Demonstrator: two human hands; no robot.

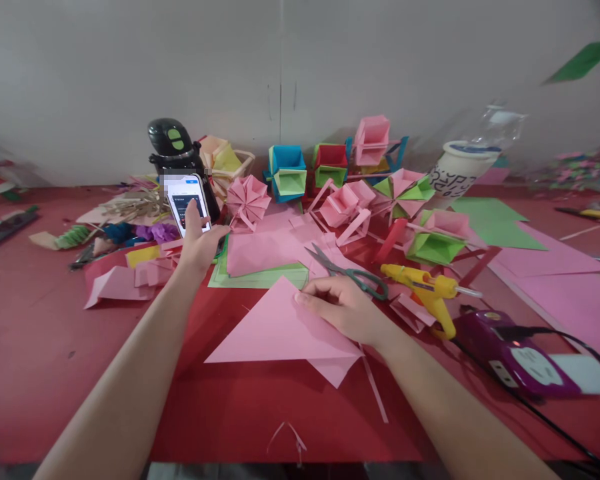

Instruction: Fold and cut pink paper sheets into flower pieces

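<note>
My left hand [200,241] reaches out to a smartphone [189,200] that leans upright against a black bottle [173,143]. One finger is on the lit screen and the thumb points off to the right; the hand does not grip the phone. Between finger and thumb, my right hand [343,308] pinches the upper right edge of a folded pink sheet of paper [275,333]. The sheet forms a triangle, with a second flap showing below its right corner. Just beyond the right hand lie scissors [347,272] with dark green handles.
A yellow glue gun [425,290] lies at right, near a purple power strip [520,360] with a black cable. Several folded paper models [343,203] stand along the back. Loose pink sheets [570,300] cover the right side, and paper strips [375,390] lie near the front edge.
</note>
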